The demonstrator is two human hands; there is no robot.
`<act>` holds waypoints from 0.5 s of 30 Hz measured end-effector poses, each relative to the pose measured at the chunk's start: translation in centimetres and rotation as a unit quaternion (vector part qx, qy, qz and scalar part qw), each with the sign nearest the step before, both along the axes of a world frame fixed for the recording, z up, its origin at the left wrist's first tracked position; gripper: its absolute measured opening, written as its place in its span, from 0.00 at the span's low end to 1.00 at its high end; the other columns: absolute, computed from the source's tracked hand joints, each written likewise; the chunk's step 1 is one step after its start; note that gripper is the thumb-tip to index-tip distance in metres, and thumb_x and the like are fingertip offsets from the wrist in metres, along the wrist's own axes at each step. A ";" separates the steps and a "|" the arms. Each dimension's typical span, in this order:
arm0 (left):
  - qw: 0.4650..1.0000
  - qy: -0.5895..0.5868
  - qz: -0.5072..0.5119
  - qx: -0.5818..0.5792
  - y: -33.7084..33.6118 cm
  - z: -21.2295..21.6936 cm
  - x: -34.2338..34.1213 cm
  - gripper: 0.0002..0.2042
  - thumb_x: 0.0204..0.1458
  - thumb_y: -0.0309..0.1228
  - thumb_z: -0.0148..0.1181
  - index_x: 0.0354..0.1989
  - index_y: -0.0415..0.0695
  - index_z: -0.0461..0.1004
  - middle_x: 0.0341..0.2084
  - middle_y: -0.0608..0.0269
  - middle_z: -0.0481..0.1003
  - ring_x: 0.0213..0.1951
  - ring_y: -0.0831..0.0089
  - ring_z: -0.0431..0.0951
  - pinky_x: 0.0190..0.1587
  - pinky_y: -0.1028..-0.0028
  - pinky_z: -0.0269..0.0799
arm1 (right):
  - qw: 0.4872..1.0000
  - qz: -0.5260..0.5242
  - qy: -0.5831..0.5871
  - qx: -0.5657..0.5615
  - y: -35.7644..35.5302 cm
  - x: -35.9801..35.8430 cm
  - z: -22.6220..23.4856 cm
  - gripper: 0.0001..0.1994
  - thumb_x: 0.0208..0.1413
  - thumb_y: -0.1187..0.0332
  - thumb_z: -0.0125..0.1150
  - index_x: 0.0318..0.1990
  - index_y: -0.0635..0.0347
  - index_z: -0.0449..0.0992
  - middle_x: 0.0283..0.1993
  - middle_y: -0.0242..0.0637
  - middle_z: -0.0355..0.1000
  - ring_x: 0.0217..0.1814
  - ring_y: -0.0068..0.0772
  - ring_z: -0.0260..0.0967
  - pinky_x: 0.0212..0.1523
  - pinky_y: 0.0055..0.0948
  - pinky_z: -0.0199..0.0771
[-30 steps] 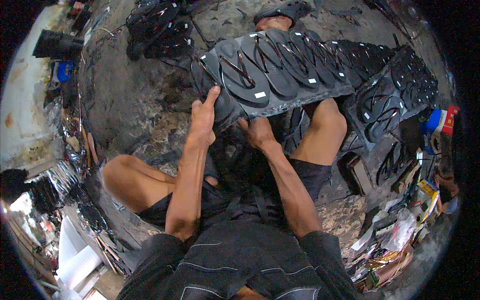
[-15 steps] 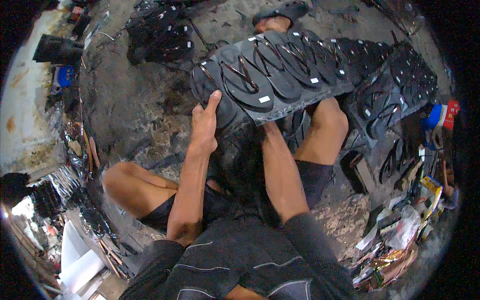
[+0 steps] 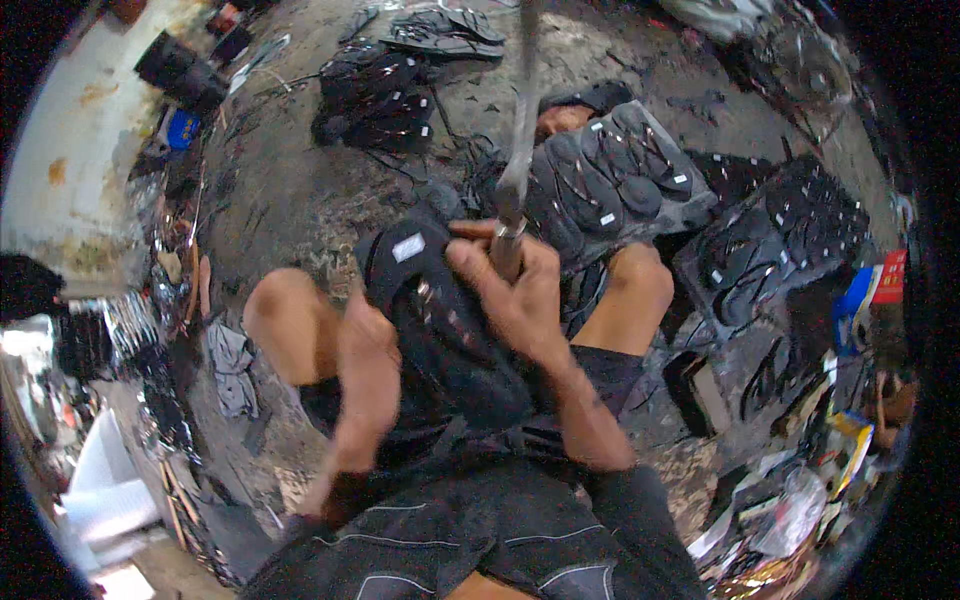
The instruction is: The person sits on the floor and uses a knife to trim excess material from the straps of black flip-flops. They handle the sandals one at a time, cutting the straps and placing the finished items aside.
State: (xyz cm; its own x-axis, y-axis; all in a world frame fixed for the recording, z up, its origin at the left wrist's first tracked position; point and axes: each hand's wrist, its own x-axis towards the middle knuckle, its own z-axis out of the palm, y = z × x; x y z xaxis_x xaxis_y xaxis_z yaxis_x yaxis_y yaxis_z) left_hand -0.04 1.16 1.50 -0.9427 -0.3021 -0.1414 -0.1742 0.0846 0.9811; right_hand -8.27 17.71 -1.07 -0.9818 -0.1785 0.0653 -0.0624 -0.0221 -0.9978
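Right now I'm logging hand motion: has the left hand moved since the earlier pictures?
Yes: the left hand has drawn back, lower in the view and farther from the sandal pile.

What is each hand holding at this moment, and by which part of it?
The right hand holds a knife by its handle. The left hand grips a black sandal at its left edge, though blur hides the exact grip.

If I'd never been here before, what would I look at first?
Probably the long knife in the right hand, its blurry blade pointing up the middle of the picture. Next, the black sandal between both hands, with its white label close to the left hand. Then the other sandals at upper right.
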 end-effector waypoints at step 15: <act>0.954 -0.169 0.019 0.247 -2.3 3.7 1.5 0.19 0.59 0.38 0.68 0.52 0.40 0.76 0.41 0.67 0.80 0.41 0.80 0.80 0.46 0.77 0.75 | 0.957 0.132 -0.134 0.222 9.7 23.7 -2.7 0.08 0.64 0.66 0.57 0.46 0.58 0.72 0.25 0.53 0.70 0.25 0.59 0.71 0.26 0.44 0.68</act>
